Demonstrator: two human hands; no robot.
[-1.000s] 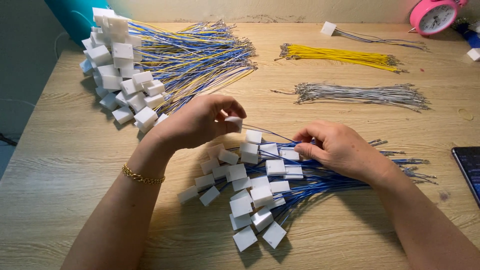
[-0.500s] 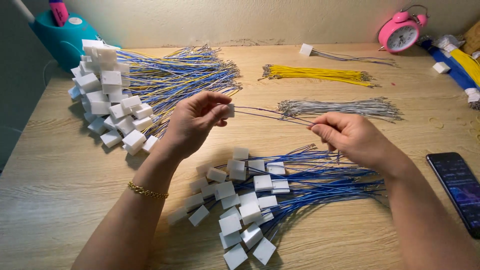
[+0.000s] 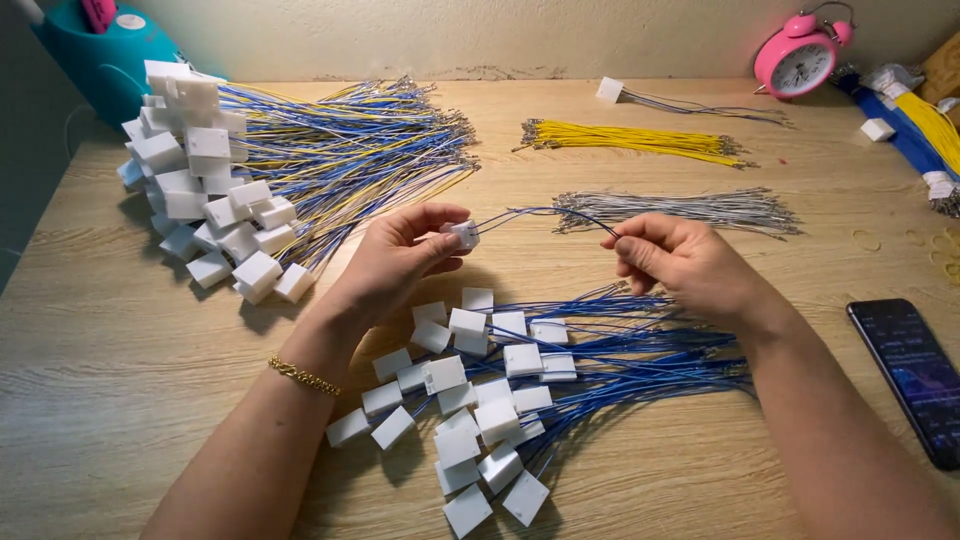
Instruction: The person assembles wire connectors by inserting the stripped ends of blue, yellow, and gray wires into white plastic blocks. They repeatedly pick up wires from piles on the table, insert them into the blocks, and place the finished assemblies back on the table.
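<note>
Meanwhile, the left hand (image 3: 400, 255) had lifted clear of the near pile of blue-wired white connectors (image 3: 480, 400), pinching one small white plastic connector (image 3: 463, 234); the right hand (image 3: 680, 262) gripped its thin blue wire (image 3: 545, 212), now stretched between them above the wooden table (image 3: 120, 380).

Left hand (image 3: 405, 250) raised off the loose pile of blue wires (image 3: 560, 370) with a white plug (image 3: 462, 234) pinched in its fingertips, right hand (image 3: 680, 262) lifted too, pinching the far end, thin wire (image 3: 540, 213) now stretched in an arc between both hands above the table (image 3: 120, 360)
</note>
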